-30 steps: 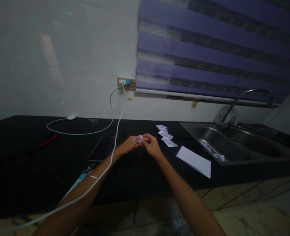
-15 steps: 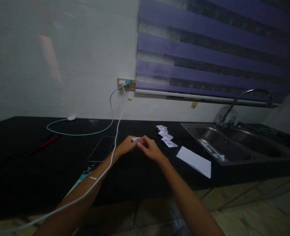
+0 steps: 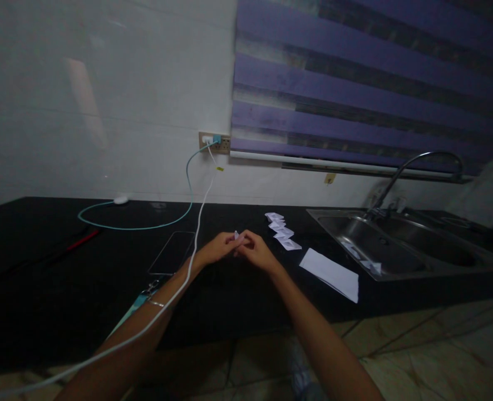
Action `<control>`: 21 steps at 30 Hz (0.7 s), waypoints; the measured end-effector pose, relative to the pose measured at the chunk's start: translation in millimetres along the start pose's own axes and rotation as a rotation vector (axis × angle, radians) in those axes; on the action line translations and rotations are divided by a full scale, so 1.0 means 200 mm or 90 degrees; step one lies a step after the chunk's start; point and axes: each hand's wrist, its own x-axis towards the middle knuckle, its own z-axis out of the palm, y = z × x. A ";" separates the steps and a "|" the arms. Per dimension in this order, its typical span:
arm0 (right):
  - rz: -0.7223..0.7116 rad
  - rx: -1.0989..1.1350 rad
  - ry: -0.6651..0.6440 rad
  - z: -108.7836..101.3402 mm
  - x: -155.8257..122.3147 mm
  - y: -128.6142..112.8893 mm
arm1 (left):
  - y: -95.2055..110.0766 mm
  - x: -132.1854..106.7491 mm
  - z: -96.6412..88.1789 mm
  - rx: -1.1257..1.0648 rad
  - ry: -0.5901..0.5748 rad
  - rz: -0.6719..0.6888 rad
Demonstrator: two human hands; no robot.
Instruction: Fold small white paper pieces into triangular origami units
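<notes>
My left hand and my right hand meet over the black countertop, fingertips pinched together on a small folded white paper piece. Only a small tip of the paper shows between the fingers. Just beyond my right hand lies a row of several small folded paper pieces. A white paper sheet lies flat on the counter to the right of my hands.
A dark phone lies left of my hands, a white cable running over my left arm from the wall socket. A teal cable loops at the back. A steel sink with faucet is on the right.
My hands have kept working the small paper piece; it showed as a wider white scrap before and is now mostly hidden, only a tip sticking up between the fingers.
</notes>
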 end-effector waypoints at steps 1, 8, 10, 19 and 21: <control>0.009 0.024 -0.005 0.00 0.00 0.00 | 0.00 0.00 0.00 -0.011 -0.010 0.005; 0.023 0.097 -0.045 0.00 0.00 -0.03 | 0.00 0.01 -0.03 -0.025 -0.039 0.022; 0.031 0.114 -0.049 0.00 0.01 -0.02 | 0.01 0.00 -0.03 -0.011 -0.019 0.026; -0.006 -0.112 0.081 0.01 0.02 0.04 | 0.00 0.02 -0.01 -0.007 0.088 0.039; -0.041 -0.265 0.174 0.00 0.01 0.04 | -0.01 0.02 -0.01 0.040 0.095 0.046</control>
